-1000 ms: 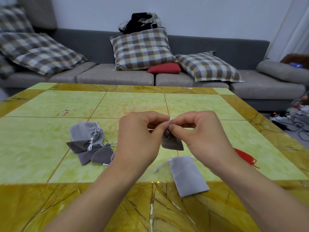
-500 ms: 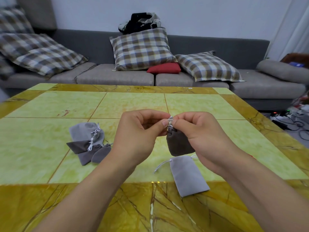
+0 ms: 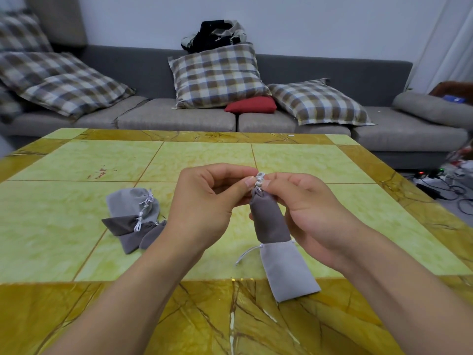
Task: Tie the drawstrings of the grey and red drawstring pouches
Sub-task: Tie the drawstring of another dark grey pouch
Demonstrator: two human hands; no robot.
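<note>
So the flat light grey pouch sits nearest on the desk, mouth open, its white cord trailing loose toward the left hand's side. That one isn't tied yet, I'd say.

Just above it hangs the dark pouch, and this is where the change is. A second ago it was bunched up small and tucked under the hands, only a stub showing. Now it dangles full length from its neck, bottom edge right over the flat pouch's mouth. Both hands have lifted a bit too. The left hand pinches the string at the neck with thumb and forefinger, the other fingers curled loosely in. The right hand pinches the same white loops from the other side, its fingers curled around the neck. My read: the neck is cinched and the knot is being formed or snugged down, so this pouch is close to done. Can't tell from here if the knot is actually through.

Further out from the dark pouch, on the left hand's side, a small pile of grey pouches lies with cords knotted, looks finished.

No red pouch in view now. One peeked out beyond the right wrist a second back, so it's probably hidden behind that arm, still to do.
</note>
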